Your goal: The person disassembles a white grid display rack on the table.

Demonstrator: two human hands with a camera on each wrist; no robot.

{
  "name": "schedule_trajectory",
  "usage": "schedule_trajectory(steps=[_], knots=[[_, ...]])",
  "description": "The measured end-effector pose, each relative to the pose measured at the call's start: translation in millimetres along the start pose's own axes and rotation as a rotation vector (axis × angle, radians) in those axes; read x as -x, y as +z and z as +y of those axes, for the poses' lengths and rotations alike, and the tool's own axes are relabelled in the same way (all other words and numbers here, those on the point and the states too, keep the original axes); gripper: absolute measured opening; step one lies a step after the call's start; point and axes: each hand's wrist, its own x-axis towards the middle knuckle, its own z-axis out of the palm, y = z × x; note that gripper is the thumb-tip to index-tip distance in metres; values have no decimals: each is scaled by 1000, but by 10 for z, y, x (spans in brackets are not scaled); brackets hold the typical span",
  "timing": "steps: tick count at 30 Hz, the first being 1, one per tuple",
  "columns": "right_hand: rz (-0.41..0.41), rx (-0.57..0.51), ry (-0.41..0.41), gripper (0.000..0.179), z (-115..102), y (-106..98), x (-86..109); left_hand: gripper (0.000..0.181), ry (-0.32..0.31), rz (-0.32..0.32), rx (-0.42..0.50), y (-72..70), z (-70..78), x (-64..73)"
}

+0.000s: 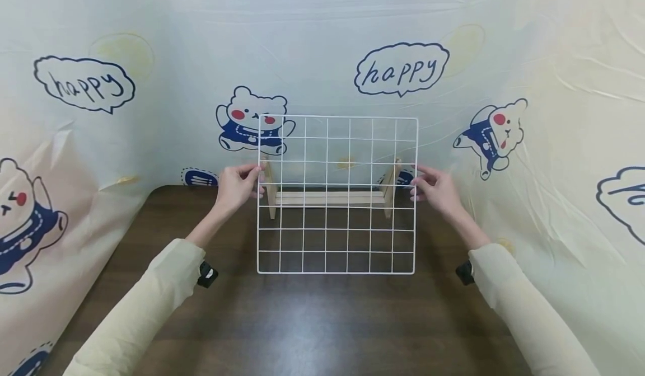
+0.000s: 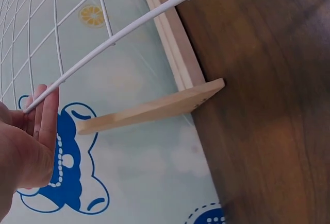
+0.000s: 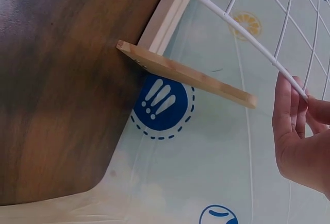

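A white wire grid panel [image 1: 347, 206] is held upright between both hands, facing me. The left hand [image 1: 237, 186] pinches its left side rod, and the right hand [image 1: 439, 191] pinches the right one, both a little above mid-height. Behind the mesh stands a pale wooden stand [image 1: 337, 198] with two side pieces joined by a low crossbar. In the left wrist view, the thumb and fingers of the left hand [image 2: 26, 152] meet at the rod, apart from the wooden side piece [image 2: 149, 112]. The right wrist view shows the right hand [image 3: 301, 147] likewise, beyond the other side piece [image 3: 191, 77].
The dark brown wooden table [image 1: 312, 325] spreads below and in front of the panel. A pale cloth [image 1: 322, 46] printed with bears and the word "happy" hangs at the back and both sides. A small black device [image 1: 207, 275] sits at each wrist.
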Motion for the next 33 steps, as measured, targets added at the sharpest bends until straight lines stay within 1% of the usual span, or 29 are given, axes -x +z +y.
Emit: schedule_trajectory(steps=[2, 5, 9, 13, 16, 20, 28, 33], knots=[[1, 7, 12, 46, 17, 3, 15, 30, -8, -14, -9, -2, -18, 15], [5, 9, 16, 46, 33, 9, 31, 28, -11, -30, 1, -3, -30, 20], [7, -1, 10, 45, 52, 23, 61, 27, -18, -41, 40, 12, -74, 26], [1, 16, 2, 42, 63, 42, 118, 29, -41, -57, 56, 26, -140, 67], [-12, 32, 2, 39, 53, 61, 161, 30, -67, -55, 69, 34, -201, 104], [-11, 42, 3, 36, 44, 76, 193, 30, -90, -50, 86, 56, -268, 134], [3, 47, 33, 35, 122, 61, 222, 30, -86, -87, 50, 97, -267, 169], [2, 65, 50, 35, 148, 88, 227, 29, -84, -99, 40, 79, -268, 179]])
